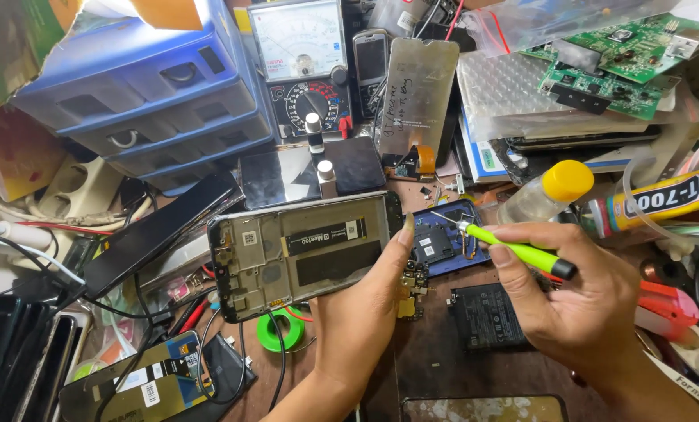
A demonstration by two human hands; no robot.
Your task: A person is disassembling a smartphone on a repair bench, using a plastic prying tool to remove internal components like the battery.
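Between my two hands, just above the middle of the bench, lies the gap that matters: the tip of the green screwdriver (pixel 513 248) points left and slightly up, toward the right end of the opened phone frame (pixel 303 254). My left hand (pixel 365 312) comes up from below and closes around that right end, thumb running up along the edge, so the frame is held with its long axis lying nearly level, left to right, tilted a little down at the far left. My right hand (pixel 576 301) is wrapped shut around the screwdriver handle, whose long axis runs from lower right to upper left, roughly in line with the frame's length. The metal tip hangs over a small blue phone part (pixel 443 238) lying on the bench just beside the frame's right end, and I cannot tell whether it touches it. So the frame lies to the left of the tool, near but apart, and the right hand is the nearer one to the blue part. A dark flat battery (pixel 482 316) lies below the tool, a clear bottle with a yellow cap (pixel 549 195) stands behind it, and an analogue meter (pixel 303 66) leans at the back beside a blue drawer unit (pixel 142 86)
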